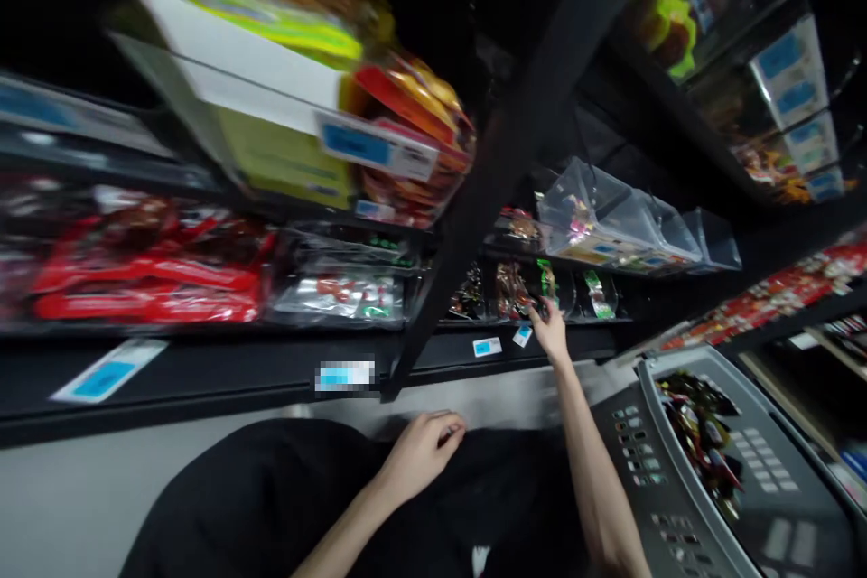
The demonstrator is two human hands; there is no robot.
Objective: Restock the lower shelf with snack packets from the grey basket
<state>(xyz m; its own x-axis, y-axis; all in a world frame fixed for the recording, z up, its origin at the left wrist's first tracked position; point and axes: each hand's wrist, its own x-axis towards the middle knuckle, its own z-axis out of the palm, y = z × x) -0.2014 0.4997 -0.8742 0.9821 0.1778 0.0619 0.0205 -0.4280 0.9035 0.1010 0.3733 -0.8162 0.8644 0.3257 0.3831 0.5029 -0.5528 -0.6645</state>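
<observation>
My right hand (550,331) reaches to the front of the low shelf, at a bin of small brown-wrapped packets (509,287). Its fingers are bent together around something small and dark that I cannot make out. Just right of the fingertips stands a green packet (547,278). Price tags, one white and blue (522,336), hang on the shelf edge below the hand. My left hand (426,450) rests over my dark-clothed legs, its fingers loosely curled, with nothing visible in them.
A grey basket (627,433) with shiny wrapped packets (701,433) stands at the right. A black shelf post (505,144) slants through the middle. Red packages (153,275) lie on the lower left shelf, under a white and yellow box (271,126). Clear bins (610,217) sit above the right hand.
</observation>
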